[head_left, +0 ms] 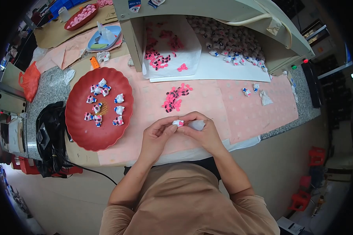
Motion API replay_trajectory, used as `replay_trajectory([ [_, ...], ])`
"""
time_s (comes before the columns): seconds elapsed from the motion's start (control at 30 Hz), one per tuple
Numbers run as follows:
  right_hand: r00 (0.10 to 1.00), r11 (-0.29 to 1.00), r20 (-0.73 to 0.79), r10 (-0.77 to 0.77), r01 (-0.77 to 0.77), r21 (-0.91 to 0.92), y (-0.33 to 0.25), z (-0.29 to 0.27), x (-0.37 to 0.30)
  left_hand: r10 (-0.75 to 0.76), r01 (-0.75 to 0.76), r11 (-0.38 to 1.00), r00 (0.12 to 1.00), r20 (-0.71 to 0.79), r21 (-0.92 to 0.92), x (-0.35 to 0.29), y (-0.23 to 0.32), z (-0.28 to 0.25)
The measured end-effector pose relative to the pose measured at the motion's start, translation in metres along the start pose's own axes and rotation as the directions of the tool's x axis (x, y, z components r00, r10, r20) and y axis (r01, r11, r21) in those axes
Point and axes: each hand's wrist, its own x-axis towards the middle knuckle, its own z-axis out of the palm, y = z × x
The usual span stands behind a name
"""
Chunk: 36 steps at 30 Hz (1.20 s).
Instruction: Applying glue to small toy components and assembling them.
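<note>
Close to the table's near edge, my left hand [156, 136] pinches a small white and pink figurine [178, 123] between its fingertips. My right hand [206, 137] meets it there, thumb and forefinger at the figurine's side. A pale translucent object, like a small squeeze bottle [197, 125], is tucked in the right hand; its nozzle cannot be made out. Just beyond both hands lies a loose pile of flat pink and dark pieces [173, 100]. To the left, a red scalloped tray [76, 125] carries several white, blue and pink figurines [119, 98].
A bench housing [219, 8] arches over a white board [211, 77] with more pink pieces [157, 60] and many figurines [235, 39]. Two figurines [246, 92] and a crumpled tissue [265, 98] lie at right. A blue tray [115, 29] and an orange object [94, 62] sit at far left.
</note>
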Motion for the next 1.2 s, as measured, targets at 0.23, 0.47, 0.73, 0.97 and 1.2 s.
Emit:
replay_trajectory([
  [0.23, 1.000, 0.995, 0.001, 0.000, 0.000, 0.096, 0.008, 0.010, 0.004, -0.056, 0.056, 0.997, 0.998, 0.005, -0.052, 0.001, 0.007, -0.007],
  [0.47, 0.988, 0.960, 0.025, 0.152, -0.154, 0.234, 0.001, -0.024, -0.002, 0.306, -0.236, 0.894, 0.942, -0.134, 0.381, -0.013, 0.064, -0.013],
  [0.73, 0.456, 0.900, -0.822, -0.341, -0.093, -0.426, 0.019, -0.195, 0.001, 0.650, -0.223, 0.257, 0.760, 0.002, 0.940, 0.004, 0.102, -0.021],
  [0.97, 0.711, 0.709, -0.657, -0.250, -0.328, -0.625, 0.027, -0.249, 0.038, 0.303, -0.690, 0.433, 0.717, 0.627, 0.580, 0.121, -0.013, 0.146],
  [1.2, 0.767, 0.819, -0.610, -0.199, -0.212, -0.533, 0.015, -0.197, 0.034, 0.104, -0.625, 0.398, 0.758, 0.644, 0.671, 0.175, -0.064, 0.184],
])
